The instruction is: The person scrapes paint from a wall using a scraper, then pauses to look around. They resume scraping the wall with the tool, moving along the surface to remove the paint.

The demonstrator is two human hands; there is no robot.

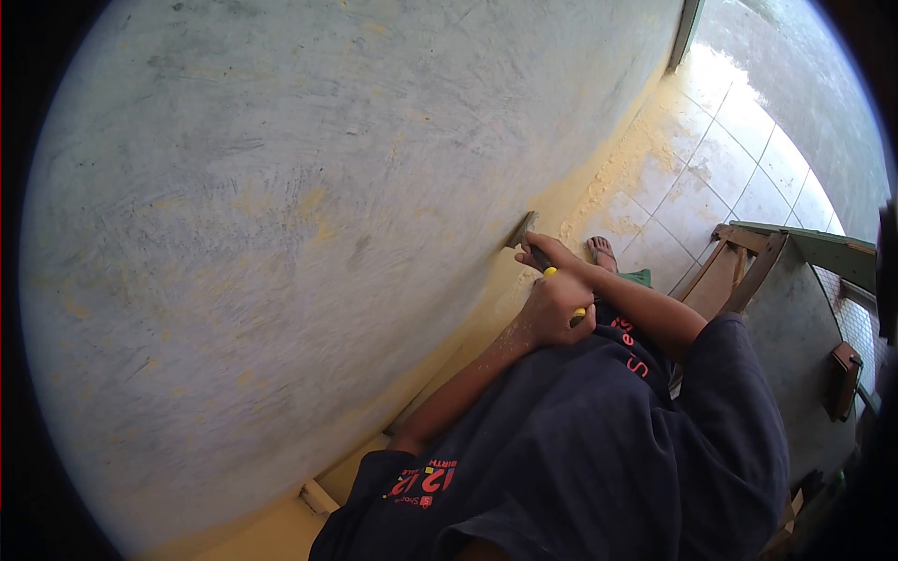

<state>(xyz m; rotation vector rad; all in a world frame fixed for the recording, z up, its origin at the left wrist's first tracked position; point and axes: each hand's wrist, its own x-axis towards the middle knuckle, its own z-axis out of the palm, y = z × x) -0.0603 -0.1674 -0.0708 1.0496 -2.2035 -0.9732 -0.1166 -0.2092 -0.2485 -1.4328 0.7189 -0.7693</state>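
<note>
Fingers of both hands are curled tight round the handle of a yellow-and-black-handled metal scraper [524, 232]. The left hand [554, 313] grips the back end. The right hand [559, 254] sits further up, nearer the blade, with one finger laid along the shaft. From the hands, the scraper's long axis runs up and to the left, and its flat blade touches the scuffed grey plaster wall [281, 234] low down, where patches of yellow paint show. Yellowish dust lies along the pale tiled floor [711, 178], close by a sandalled foot [601, 249].
</note>
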